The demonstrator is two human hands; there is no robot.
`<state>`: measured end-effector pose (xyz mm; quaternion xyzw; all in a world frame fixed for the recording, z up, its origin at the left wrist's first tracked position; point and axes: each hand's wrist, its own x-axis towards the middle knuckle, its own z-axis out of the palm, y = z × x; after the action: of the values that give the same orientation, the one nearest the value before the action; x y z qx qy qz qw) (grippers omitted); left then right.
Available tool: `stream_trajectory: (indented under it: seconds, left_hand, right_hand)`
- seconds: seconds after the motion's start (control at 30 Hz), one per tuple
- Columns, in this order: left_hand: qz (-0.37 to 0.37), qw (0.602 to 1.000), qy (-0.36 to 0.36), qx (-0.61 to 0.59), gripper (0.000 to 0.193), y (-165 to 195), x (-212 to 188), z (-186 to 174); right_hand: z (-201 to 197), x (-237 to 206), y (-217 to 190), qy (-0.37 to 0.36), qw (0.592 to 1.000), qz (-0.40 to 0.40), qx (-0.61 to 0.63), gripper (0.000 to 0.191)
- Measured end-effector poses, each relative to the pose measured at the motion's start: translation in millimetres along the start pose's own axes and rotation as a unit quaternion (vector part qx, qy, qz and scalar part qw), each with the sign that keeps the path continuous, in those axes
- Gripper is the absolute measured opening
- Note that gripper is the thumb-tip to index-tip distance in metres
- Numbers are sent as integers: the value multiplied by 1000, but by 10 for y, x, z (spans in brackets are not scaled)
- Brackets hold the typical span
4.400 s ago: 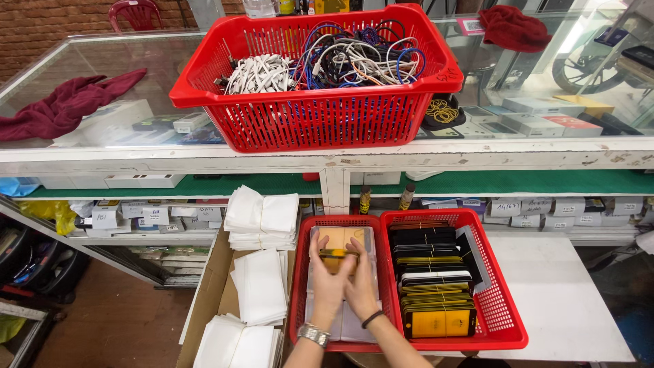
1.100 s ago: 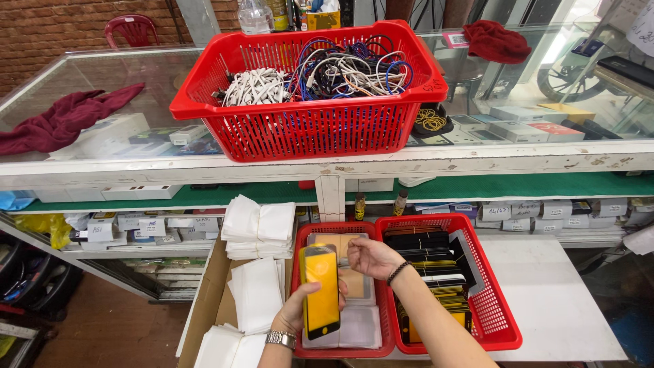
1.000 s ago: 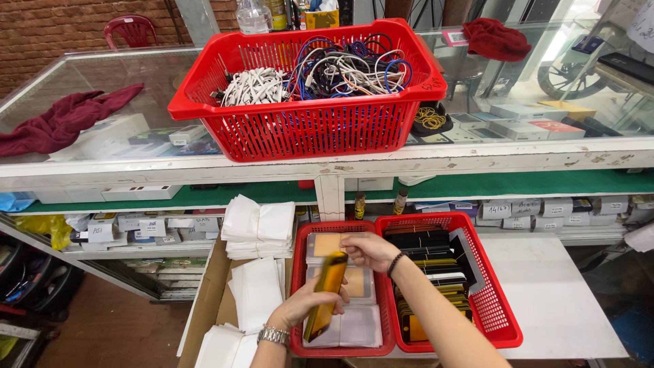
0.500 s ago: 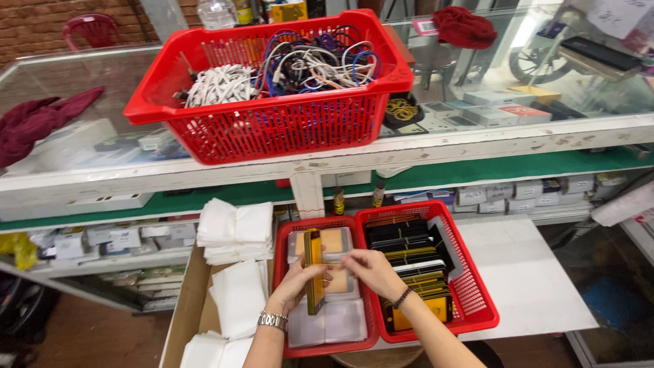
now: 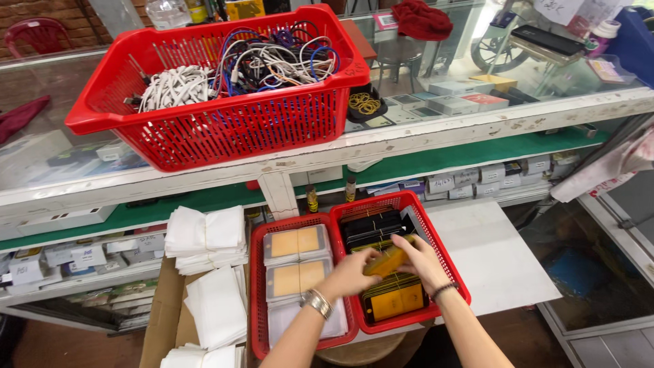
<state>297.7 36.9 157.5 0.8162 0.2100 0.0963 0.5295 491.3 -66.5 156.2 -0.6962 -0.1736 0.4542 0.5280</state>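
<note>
Fingers (image 5: 373,262) of both hands pinch one yellow phone case (image 5: 385,261) over the right red tray (image 5: 449,262). To do it well, lower it flat on the black-and-yellow stack (image 5: 395,300) at 6 o'clock, edges aligned, left tray (image 5: 257,286) untouched.

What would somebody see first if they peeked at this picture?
Probably the big red basket full of tangled cables, up on the glass counter. Lower down, two smaller red trays sit side by side, and the left hand and right hand both hold a yellow phone-shaped piece over the right tray. White pouches are stacked to the left.
</note>
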Motion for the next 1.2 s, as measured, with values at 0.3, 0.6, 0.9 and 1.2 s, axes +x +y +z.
stream_trajectory:
  seconds: [0.3,0.6,0.9,1.2]
  left_hand:
    - [52,965,13,257,50,-69,-165,842]
    - [-63,886,408,209,38,-364,-492,-262]
    - [-175,900,390,83,31,-892,-1090,-840]
    - [-192,874,445,-31,30,-909,-1161,-951]
  right_hand:
    - [-606,89,689,30,849,4,-527,76]
    - [838,284,-42,-49,885,-282,-369,35]
    - [1996,93,250,-241,650,-326,-642,94]
    - [1910,174,373,-230,680,-292,-632,95]
